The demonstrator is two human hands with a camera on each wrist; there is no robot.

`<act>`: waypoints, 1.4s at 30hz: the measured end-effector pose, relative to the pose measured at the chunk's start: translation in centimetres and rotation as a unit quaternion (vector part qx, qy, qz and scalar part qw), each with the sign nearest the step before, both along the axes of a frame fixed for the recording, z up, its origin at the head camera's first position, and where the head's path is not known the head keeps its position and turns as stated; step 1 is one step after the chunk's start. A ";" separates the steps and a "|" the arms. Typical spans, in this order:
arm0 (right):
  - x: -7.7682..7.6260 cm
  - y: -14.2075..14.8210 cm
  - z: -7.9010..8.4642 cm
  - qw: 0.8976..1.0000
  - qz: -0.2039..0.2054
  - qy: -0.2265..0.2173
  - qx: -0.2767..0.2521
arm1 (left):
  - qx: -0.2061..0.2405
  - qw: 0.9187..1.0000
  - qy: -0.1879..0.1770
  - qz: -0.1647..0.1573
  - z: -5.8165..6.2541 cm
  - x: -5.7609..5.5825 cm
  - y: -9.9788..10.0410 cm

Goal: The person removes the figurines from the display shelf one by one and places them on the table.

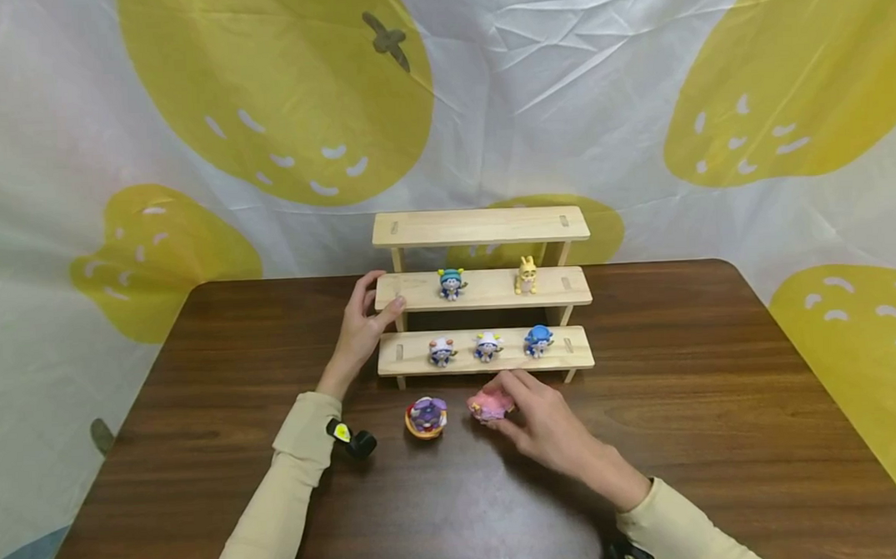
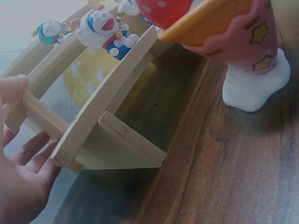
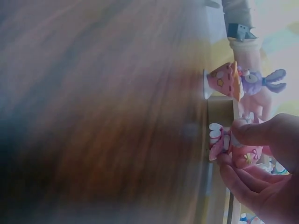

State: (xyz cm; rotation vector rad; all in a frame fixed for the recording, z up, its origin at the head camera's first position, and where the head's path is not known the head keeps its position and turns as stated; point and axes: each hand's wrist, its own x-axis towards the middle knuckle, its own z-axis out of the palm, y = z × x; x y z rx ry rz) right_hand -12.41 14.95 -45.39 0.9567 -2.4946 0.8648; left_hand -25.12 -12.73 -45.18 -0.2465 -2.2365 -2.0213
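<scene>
My right hand (image 1: 548, 421) pinches a small pink figurine (image 1: 489, 405) between thumb and fingers, low over the table in front of the wooden stepped display rack (image 1: 483, 226). In the right wrist view the figurine's white feet and a bow on pink show between the fingertips. My left hand (image 1: 356, 333) grips the left end of the rack's middle step, its thumb on top; the left wrist view shows the fingers around that end. Left of the pink figurine stands a purple long-eared figurine (image 1: 428, 414) in a pink ice-cream cone (image 2: 238, 39) with a white base.
Figurines in blue, one in a teal hat (image 1: 451, 284), and a yellow rabbit (image 1: 525, 276) stand on the middle step. Three more, including one with a blue hat (image 1: 538, 341), line the lowest step. Behind the dark wood table (image 1: 685, 386) hangs a lemon-print cloth (image 1: 544, 83).
</scene>
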 end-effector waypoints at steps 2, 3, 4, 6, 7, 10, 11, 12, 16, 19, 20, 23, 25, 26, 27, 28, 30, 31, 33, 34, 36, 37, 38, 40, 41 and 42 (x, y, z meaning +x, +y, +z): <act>0.0 0.0 -0.1 1.000 -0.002 -0.005 0.004 | -0.002 1.000 0.001 -0.001 0.0 0.0 0.0; 0.0 0.1 -0.1 1.000 -0.003 -0.009 0.008 | -0.002 1.000 0.001 -0.001 0.1 0.0 -0.1; 0.0 0.1 -0.2 1.000 -0.005 -0.014 0.011 | -0.001 1.000 0.001 -0.002 0.1 0.1 -0.1; 0.0 0.2 -0.3 1.000 -0.008 -0.021 0.016 | -0.001 1.000 0.001 -0.002 0.1 0.0 0.0; 0.0 0.2 -0.3 0.999 -0.010 -0.025 0.018 | 0.000 1.000 0.001 -0.002 0.1 0.0 0.0; 0.0 0.4 -0.4 0.999 -0.012 -0.033 0.021 | 0.003 1.000 0.002 -0.003 0.0 0.0 0.0; 0.0 0.4 -0.4 0.999 -0.012 -0.035 0.022 | 0.003 1.000 0.001 -0.003 0.0 0.0 0.0; 0.0 0.4 -0.4 0.999 -0.012 -0.036 0.022 | 0.002 1.000 0.002 -0.003 0.0 0.0 0.0; -0.1 0.5 -0.4 0.999 -0.012 -0.039 0.026 | 0.003 1.000 0.002 -0.001 0.0 0.0 0.0; 0.0 0.5 -0.3 0.999 -0.016 -0.042 0.027 | 0.001 1.000 0.001 -0.003 0.0 -0.1 0.0; 0.0 0.5 -0.3 0.999 -0.017 -0.043 0.028 | 0.000 1.000 0.001 -0.004 0.0 -0.1 0.0; 0.0 0.7 -0.2 0.999 -0.019 -0.041 0.026 | -0.001 1.000 0.000 -0.004 0.0 -0.2 -0.1; 0.0 0.8 0.0 0.999 -0.014 -0.033 0.022 | 0.000 1.000 0.000 -0.002 0.0 -0.2 -0.1; 0.0 0.9 0.2 0.999 -0.011 -0.029 0.018 | 0.000 1.000 0.000 -0.002 -0.1 -0.2 -0.1; 0.0 1.0 0.4 1.000 -0.008 -0.023 0.015 | 0.000 1.000 0.000 -0.001 -0.1 -0.2 -0.1; -0.1 1.1 0.6 1.000 -0.005 -0.017 0.012 | 0.000 1.000 0.000 -0.001 -0.1 -0.2 -0.1; -0.1 1.3 1.0 1.000 -0.001 -0.002 0.011 | -0.001 1.000 0.000 -0.002 -0.1 -0.2 -0.1; -0.2 1.3 1.2 1.000 -0.002 0.004 0.011 | 0.000 1.000 -0.001 -0.003 -0.1 -0.2 -0.1; -0.3 1.5 1.6 1.000 -0.007 0.019 0.015 | 0.000 1.000 -0.001 -0.003 -0.1 -0.2 -0.1; -0.4 1.5 1.8 1.000 -0.008 0.027 0.014 | 0.001 1.000 -0.002 -0.004 -0.1 -0.1 -0.1; -0.6 1.6 2.4 0.999 -0.007 0.034 0.010 | 0.002 1.000 -0.002 -0.003 -0.1 -0.1 0.0; -0.8 1.7 2.7 0.999 -0.006 0.039 0.007 | 0.003 1.000 -0.002 -0.003 -0.1 -0.1 0.0; -0.9 1.7 3.0 0.999 -0.004 0.044 0.002 | 0.003 1.000 -0.002 -0.003 -0.1 -0.1 0.0; -1.3 1.9 3.8 0.999 0.002 0.049 -0.010 | 0.006 1.000 -0.002 -0.002 -0.1 -0.1 0.0; -1.5 2.0 4.1 0.999 0.004 0.050 -0.017 | 0.007 1.000 -0.002 -0.002 -0.1 0.0 0.0; -1.7 2.1 4.5 0.998 0.004 0.055 -0.022 | 0.009 1.000 -0.002 -0.001 -0.1 0.0 0.0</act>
